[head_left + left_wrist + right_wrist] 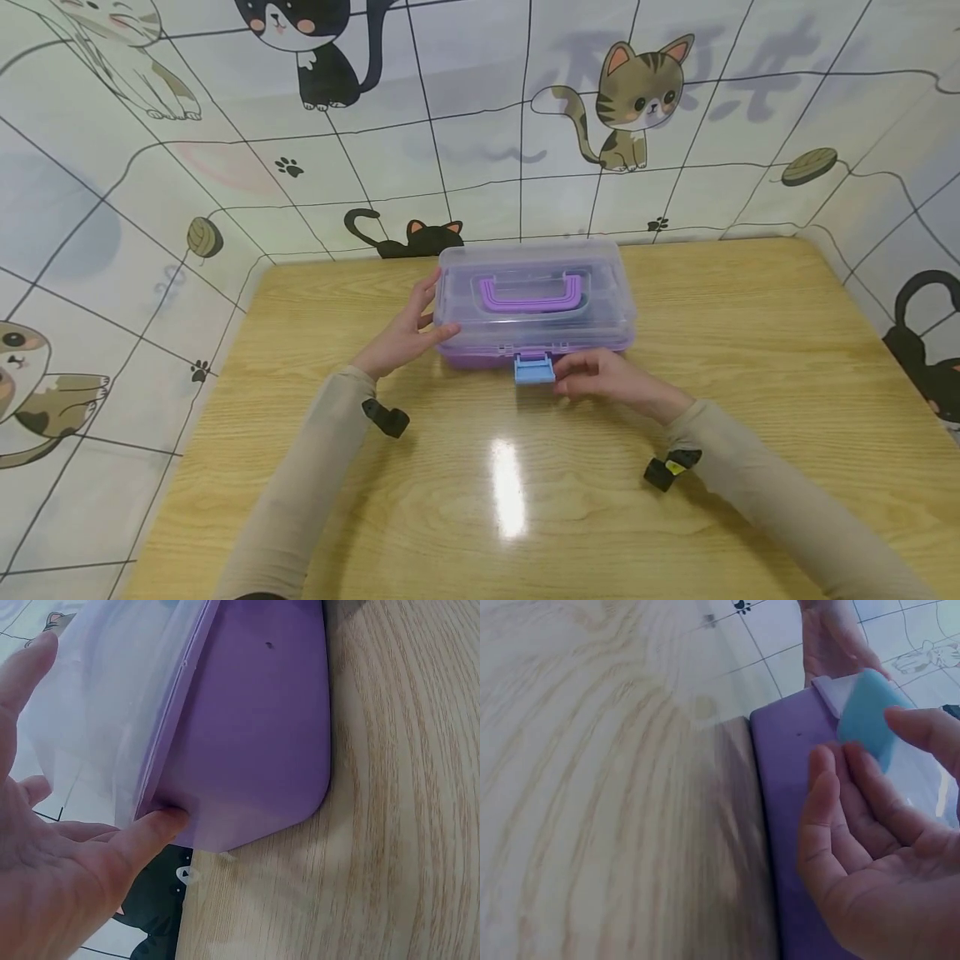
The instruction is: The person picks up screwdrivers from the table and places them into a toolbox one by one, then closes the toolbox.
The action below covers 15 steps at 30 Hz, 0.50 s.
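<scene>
A purple plastic storage box point(480, 362) with a see-through lid point(611, 308) sits at the back of the table, its lid down. On the lid lies a purple handle point(531, 305). My left hand point(405, 337) rests against the box's left end, fingers along the side and thumb at the front corner. In the left wrist view its thumb point(161, 825) presses the purple wall just under the lid's rim. A light blue latch point(534, 369) sticks outward from the box's front. Thumb and fingertips of my right hand point(611, 379) pinch the latch's right edge.
The wooden table point(420, 492) extends in front of the box and to both sides. Right behind it stands a wall covering point(480, 150) with cat drawings and grid lines. Small black cameras point(387, 418) are worn on both wrists.
</scene>
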### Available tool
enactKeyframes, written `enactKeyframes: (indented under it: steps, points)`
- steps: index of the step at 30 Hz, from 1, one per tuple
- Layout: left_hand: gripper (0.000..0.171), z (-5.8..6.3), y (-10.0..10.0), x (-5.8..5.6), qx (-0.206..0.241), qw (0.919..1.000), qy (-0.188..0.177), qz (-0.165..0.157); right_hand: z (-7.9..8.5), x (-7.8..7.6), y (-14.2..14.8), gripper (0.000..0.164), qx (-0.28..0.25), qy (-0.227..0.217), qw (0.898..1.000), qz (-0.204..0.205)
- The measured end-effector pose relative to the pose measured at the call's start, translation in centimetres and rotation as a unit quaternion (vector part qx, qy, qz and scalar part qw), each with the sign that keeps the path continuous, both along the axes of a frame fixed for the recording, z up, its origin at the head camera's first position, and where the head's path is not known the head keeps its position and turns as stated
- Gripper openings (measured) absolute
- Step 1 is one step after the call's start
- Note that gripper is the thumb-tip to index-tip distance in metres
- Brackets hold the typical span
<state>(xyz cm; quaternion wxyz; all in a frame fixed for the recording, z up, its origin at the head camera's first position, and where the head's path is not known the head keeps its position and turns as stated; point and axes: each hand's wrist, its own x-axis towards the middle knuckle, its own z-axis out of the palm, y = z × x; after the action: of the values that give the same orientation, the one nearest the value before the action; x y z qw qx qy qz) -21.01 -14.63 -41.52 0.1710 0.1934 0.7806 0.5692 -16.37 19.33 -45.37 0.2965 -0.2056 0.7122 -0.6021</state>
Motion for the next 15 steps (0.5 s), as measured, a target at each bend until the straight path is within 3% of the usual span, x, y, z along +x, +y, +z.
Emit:
enactKeyframes:
  steps: [5,15]
  points:
    - [0.091,-0.1,0.0,0.0,0.003,1.0000,0.005,-0.006,0.5,0.1,-0.5,0.031,-0.034,0.018,0.999,0.004]
    - [0.088,-0.3,0.0,-0.1,-0.005,1.0000,-0.002,-0.003,1.3,0.4,-1.5,0.038,0.020,0.015,0.998,-0.055]
